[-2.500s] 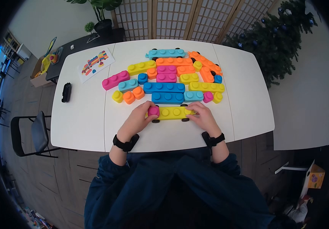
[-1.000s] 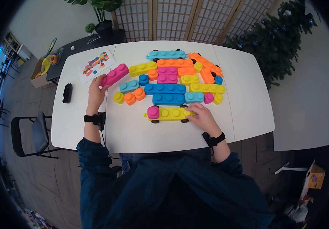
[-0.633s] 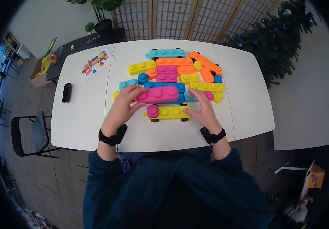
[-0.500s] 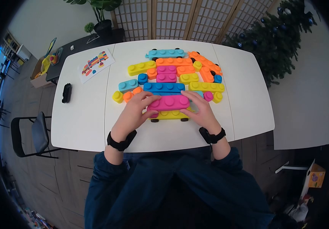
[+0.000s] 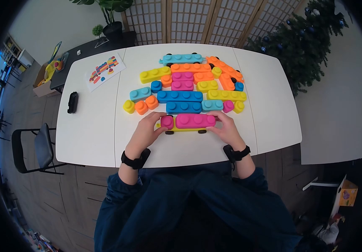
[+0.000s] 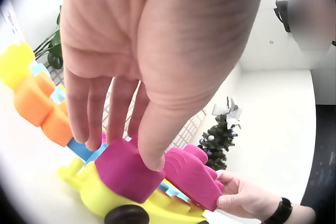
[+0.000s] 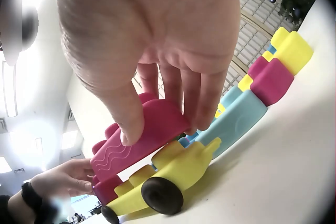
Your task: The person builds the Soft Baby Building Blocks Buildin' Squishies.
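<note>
The right hand (image 5: 228,130) pinches a long pink block (image 5: 195,121) over the yellow car base (image 7: 181,170); the right wrist view shows a gap between them that the head view hides. On the base's left end, the left hand (image 5: 144,133) seems to pinch a small pink block (image 6: 126,171), some fingertips hidden behind it.

Lattice screen (image 5: 190,22) between potted plant (image 5: 113,28) and decorated tree (image 5: 299,47), folding chair (image 5: 43,144) at left.

Centre frame, one block (image 5: 167,122) sits on the left end of the wheeled base (image 7: 186,166); other blocks (image 5: 180,96) lie behind.
</note>
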`<move>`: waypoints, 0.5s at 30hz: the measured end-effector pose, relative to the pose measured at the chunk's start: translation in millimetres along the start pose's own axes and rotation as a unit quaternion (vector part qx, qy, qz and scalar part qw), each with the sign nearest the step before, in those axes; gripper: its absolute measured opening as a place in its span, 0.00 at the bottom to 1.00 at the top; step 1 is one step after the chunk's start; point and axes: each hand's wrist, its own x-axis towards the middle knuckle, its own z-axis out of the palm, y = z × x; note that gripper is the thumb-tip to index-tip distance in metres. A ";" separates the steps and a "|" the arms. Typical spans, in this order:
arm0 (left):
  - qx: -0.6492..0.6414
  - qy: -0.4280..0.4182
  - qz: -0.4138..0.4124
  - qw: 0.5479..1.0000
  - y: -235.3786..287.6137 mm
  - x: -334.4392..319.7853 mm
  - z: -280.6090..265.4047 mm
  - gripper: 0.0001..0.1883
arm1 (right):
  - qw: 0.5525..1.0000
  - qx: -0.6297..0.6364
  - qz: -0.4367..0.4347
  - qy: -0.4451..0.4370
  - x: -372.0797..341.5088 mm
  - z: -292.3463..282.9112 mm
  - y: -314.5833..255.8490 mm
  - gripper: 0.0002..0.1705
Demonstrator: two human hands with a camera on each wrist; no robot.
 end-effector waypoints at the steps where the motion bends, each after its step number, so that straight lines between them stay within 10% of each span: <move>1: 0.000 0.000 0.000 1.000 -0.7 -0.4 -0.6 0.25 | 1.000 0.003 0.001 -0.004 0.1 1.6 0.0 0.27; 15: -0.029 -0.024 -0.030 0.999 0.2 -0.1 0.2 0.19 | 0.996 -0.068 -0.043 -0.027 4.5 9.4 -13.1 0.27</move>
